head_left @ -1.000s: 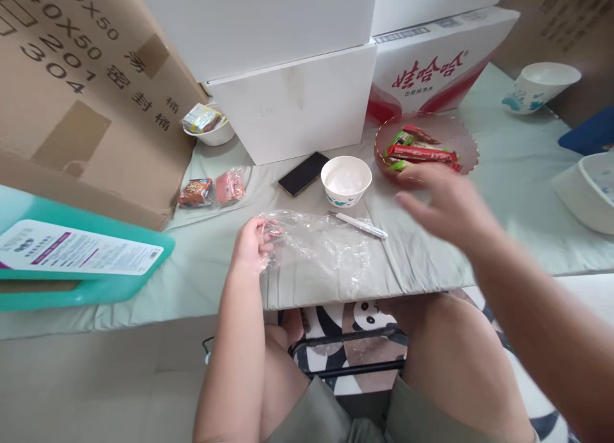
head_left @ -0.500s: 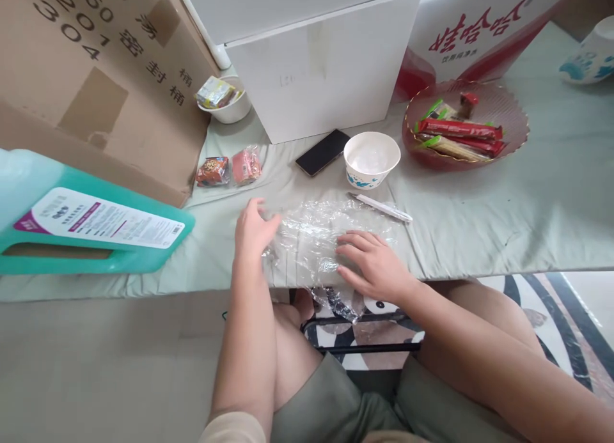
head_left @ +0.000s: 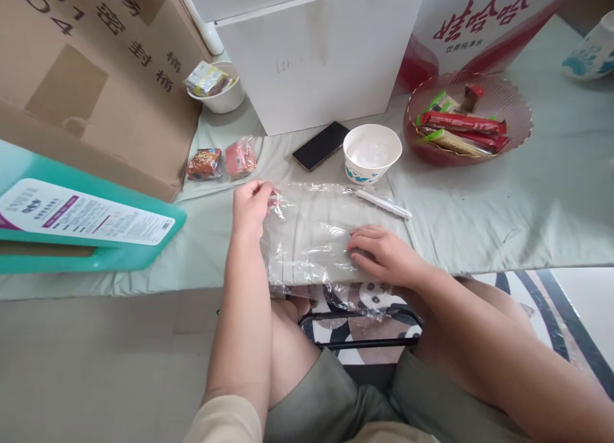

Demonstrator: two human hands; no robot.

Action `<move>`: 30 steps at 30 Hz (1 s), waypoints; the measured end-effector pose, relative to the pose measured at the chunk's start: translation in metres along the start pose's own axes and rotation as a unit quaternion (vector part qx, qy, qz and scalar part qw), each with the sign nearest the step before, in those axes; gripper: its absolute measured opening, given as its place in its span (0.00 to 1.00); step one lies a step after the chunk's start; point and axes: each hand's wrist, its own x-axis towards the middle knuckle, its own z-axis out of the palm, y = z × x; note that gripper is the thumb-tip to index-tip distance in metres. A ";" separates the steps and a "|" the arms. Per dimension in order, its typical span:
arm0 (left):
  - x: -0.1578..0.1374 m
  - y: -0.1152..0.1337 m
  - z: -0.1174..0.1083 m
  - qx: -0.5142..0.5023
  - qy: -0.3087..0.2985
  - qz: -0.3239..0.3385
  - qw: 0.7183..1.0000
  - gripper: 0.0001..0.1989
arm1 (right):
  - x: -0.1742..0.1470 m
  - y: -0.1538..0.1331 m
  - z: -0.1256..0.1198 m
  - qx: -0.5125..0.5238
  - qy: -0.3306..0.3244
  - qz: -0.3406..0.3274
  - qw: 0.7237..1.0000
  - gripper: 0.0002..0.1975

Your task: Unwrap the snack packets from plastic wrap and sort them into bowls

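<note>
A clear plastic bag (head_left: 307,229) lies spread on the cloth-covered table, its near end hanging over the front edge. My left hand (head_left: 250,205) pinches the bag's far left corner between thumb and fingers. On the right part of the sheet rests my right hand (head_left: 378,252), palm down, fingers stretched out and slightly curved. A white pen (head_left: 382,204) lies at the bag's far right corner. Just behind stand a paper bowl (head_left: 371,154) with a blue pattern and a black phone (head_left: 321,146) lying flat.
Two small snack packets (head_left: 205,164) lie at the left, near a white bowl (head_left: 221,98) of packets. A green liquid jug (head_left: 144,238) and a cardboard box (head_left: 119,91) stand far left. White box (head_left: 330,66) behind; pink glass bowl (head_left: 515,120) with snack bars at right.
The crumpled bag is now flatter and stretched out. My left hand has moved up slightly and closed on its corner. My right hand has shifted a little to the right.
</note>
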 end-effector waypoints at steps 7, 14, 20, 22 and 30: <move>0.016 -0.017 0.004 0.083 -0.004 0.015 0.996 0.04 | -0.008 0.015 -0.011 0.006 0.096 0.050 0.994 0.13; 0.011 -0.020 -0.006 0.164 0.102 0.123 0.973 0.03 | 0.004 0.029 -0.014 0.143 0.175 0.204 0.952 0.23; -0.074 0.002 -0.001 0.194 -0.106 0.310 0.925 0.06 | 0.012 0.034 -0.017 0.151 0.190 0.242 0.939 0.21; -0.109 0.003 0.002 0.254 -0.200 0.379 0.867 0.06 | 0.002 0.024 -0.026 0.095 0.219 0.195 0.951 0.16; -0.174 -0.044 -0.023 0.518 -0.255 0.428 0.696 0.31 | -0.089 -0.015 -0.040 -0.124 0.004 -0.028 0.992 0.29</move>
